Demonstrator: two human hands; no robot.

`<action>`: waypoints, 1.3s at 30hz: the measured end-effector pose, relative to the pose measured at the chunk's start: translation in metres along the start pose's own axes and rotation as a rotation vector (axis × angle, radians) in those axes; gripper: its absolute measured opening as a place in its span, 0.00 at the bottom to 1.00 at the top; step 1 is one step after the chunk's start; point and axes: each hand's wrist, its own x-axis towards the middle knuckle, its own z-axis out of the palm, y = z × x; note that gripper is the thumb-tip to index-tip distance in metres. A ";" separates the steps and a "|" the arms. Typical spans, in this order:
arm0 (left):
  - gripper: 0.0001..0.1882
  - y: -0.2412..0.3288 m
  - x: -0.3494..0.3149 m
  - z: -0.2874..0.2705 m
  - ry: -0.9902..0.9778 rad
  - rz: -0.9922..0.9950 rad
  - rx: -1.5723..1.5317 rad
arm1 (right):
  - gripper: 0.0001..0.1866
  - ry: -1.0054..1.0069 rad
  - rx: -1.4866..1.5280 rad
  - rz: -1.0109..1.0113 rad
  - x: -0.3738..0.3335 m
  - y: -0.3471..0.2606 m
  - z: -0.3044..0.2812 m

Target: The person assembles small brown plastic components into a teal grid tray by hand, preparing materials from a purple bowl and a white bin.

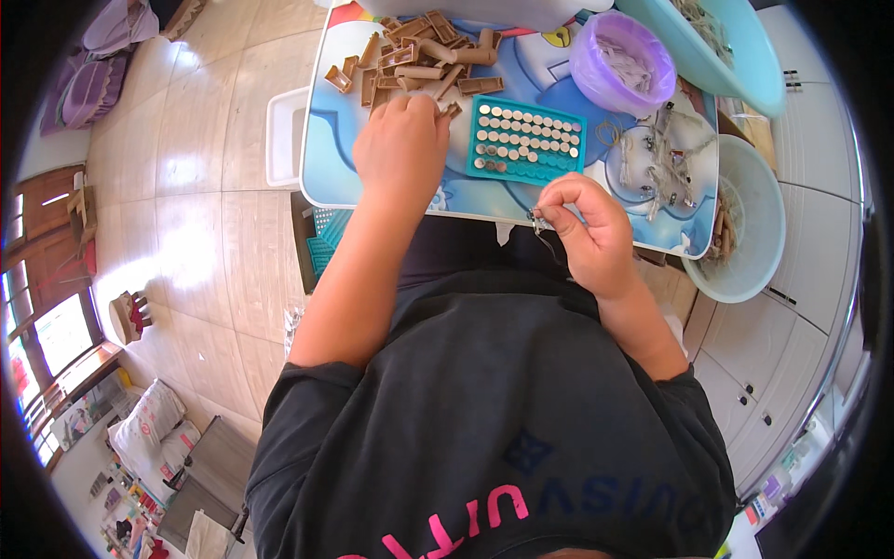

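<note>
At the left of the small table, my left hand (400, 149) is closed on a brown plastic piece (451, 110), whose end shows past the fingertips. Beyond it lies a heap of brown plastic casings (410, 58), some hollow. My right hand (589, 228) pinches a small dark electronic part with thin wires (537, 219) between thumb and forefinger, over the table's near edge. Between my hands sits a teal tray (477, 140) with rows of round silver discs, like button cells. A few discs in its nearest row look darker.
A purple tub (579, 70) of pale small pieces stands on the blue patterned table (326, 140). Wired parts (666, 163) lie loose at right. Pale blue basins (764, 65) flank the right side, one low (759, 247). A white bin (282, 140) adjoins the left edge.
</note>
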 end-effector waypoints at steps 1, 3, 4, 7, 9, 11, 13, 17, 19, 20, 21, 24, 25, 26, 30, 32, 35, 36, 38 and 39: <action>0.11 0.004 -0.005 -0.003 -0.038 -0.013 -0.032 | 0.02 0.004 0.002 0.008 0.000 0.004 0.002; 0.10 0.010 -0.017 -0.013 -0.078 -0.025 -0.064 | 0.02 0.114 0.214 0.125 0.002 0.009 0.011; 0.08 0.014 -0.024 -0.018 -0.192 -0.147 -0.368 | 0.02 0.116 0.214 0.126 0.003 0.011 0.013; 0.08 0.023 -0.045 -0.019 -0.360 -0.326 -0.994 | 0.02 0.052 0.311 0.116 0.007 0.014 0.022; 0.16 0.032 -0.054 -0.021 -0.464 -0.415 -1.413 | 0.02 0.107 0.327 0.125 0.009 0.014 0.028; 0.16 0.031 -0.056 -0.022 -0.507 -0.451 -1.495 | 0.02 0.123 0.305 0.111 0.009 0.013 0.031; 0.17 0.030 -0.056 -0.022 -0.553 -0.484 -1.578 | 0.02 0.143 0.280 0.098 0.009 0.011 0.033; 0.15 0.028 -0.058 -0.020 -0.598 -0.658 -1.806 | 0.02 0.227 0.197 0.110 0.008 0.009 0.034; 0.14 0.028 -0.060 -0.018 -0.615 -0.667 -1.843 | 0.02 0.248 0.156 0.098 0.009 0.008 0.034; 0.14 0.028 -0.061 -0.018 -0.631 -0.669 -1.883 | 0.02 0.274 0.105 0.049 0.011 0.008 0.033; 0.14 0.028 -0.061 -0.017 -0.647 -0.671 -1.924 | 0.02 0.298 0.053 0.000 0.012 0.007 0.032; 0.16 0.026 -0.063 -0.015 -0.650 -0.658 -1.947 | 0.02 0.283 -0.046 -0.027 0.014 0.003 0.029; 0.16 0.027 -0.063 -0.015 -0.652 -0.659 -1.946 | 0.02 0.284 -0.045 -0.025 0.015 0.003 0.028; 0.16 0.027 -0.062 -0.016 -0.644 -0.667 -1.945 | 0.03 0.277 -0.109 -0.071 0.015 0.004 0.027; 0.14 0.031 -0.060 -0.021 -0.649 -0.679 -1.928 | 0.03 0.271 -0.199 -0.127 0.016 0.002 0.024; 0.14 0.031 -0.060 -0.021 -0.648 -0.690 -1.926 | 0.03 0.274 -0.197 -0.129 0.016 0.002 0.024; 0.14 0.032 -0.059 -0.023 -0.644 -0.703 -1.914 | 0.03 0.275 -0.196 -0.130 0.016 0.001 0.023; 0.14 0.032 -0.059 -0.023 -0.640 -0.705 -1.903 | 0.03 0.273 -0.195 -0.128 0.016 0.001 0.023; 0.14 0.033 -0.060 -0.022 -0.637 -0.706 -1.902 | 0.04 0.262 -0.199 -0.134 0.016 0.002 0.023; 0.14 0.033 -0.060 -0.022 -0.634 -0.705 -1.901 | 0.04 0.250 -0.203 -0.141 0.016 0.002 0.023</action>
